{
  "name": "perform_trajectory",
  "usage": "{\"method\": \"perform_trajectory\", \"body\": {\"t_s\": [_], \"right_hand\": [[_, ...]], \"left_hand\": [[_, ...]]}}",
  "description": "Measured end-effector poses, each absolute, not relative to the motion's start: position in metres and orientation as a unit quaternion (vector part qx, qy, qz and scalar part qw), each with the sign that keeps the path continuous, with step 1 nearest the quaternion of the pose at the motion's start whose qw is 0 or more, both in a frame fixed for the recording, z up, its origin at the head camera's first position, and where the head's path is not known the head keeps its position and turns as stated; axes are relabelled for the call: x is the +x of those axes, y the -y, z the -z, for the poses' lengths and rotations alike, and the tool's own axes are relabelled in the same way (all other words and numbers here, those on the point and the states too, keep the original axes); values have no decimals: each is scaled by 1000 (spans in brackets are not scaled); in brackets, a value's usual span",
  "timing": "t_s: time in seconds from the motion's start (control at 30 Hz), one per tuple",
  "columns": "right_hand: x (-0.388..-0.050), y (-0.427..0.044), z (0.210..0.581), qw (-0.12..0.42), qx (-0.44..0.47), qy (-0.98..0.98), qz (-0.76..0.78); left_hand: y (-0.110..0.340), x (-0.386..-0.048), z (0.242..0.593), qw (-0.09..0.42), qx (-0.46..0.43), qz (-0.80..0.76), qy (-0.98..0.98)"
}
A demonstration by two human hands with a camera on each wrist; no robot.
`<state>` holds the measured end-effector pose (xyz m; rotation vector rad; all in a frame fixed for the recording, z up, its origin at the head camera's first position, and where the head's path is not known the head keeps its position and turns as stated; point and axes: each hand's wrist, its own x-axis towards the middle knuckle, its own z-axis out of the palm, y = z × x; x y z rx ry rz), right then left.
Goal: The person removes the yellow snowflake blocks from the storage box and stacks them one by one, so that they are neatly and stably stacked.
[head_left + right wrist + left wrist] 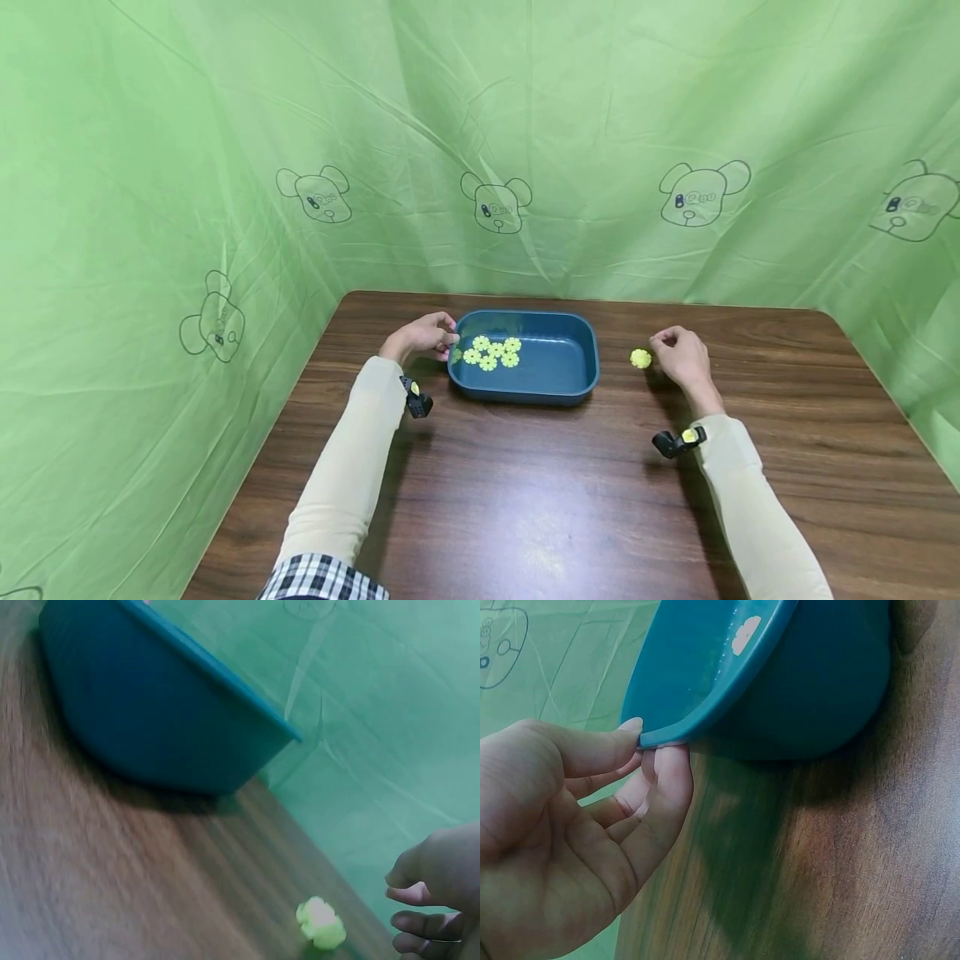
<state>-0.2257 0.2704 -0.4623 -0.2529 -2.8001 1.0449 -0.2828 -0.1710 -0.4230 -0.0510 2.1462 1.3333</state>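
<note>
A blue rectangular basin (558,360) stands on the table, with several yellow flower-shaped pieces (488,363) lying in its left half. At its left end my left hand (426,335) pinches the rim, thumb on top and fingers beneath, as the left wrist view shows of the basin's rim (697,720). One more yellow flower-shaped piece (641,358) lies on the table to the right of the basin. Just right of that piece is my right hand (684,357), its fingers loosely bent and holding nothing; the right wrist view shows a gap between the fingertips and the flower-shaped piece (321,924).
The brown wooden table (480,475) reaches back to a green curtain (585,125) printed with bear heads, which also hangs at both sides. Each wrist wears a small black camera, such as the right wrist camera (667,444).
</note>
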Motion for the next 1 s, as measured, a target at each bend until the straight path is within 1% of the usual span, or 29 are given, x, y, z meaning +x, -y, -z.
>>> {"method": "perform_trajectory", "body": {"t_s": [0.27,0.53,1.0], "right_hand": [[-229,-256,450,96,-55,927,-360],[-235,-232,441,117,-15,917,-381],[-234,-183,435,107,37,907,-405]], "left_hand": [[170,-282,421,304,-19,-502,-809],[170,-284,421,302,-12,-501,-811],[170,-282,422,299,-10,-493,-817]]}}
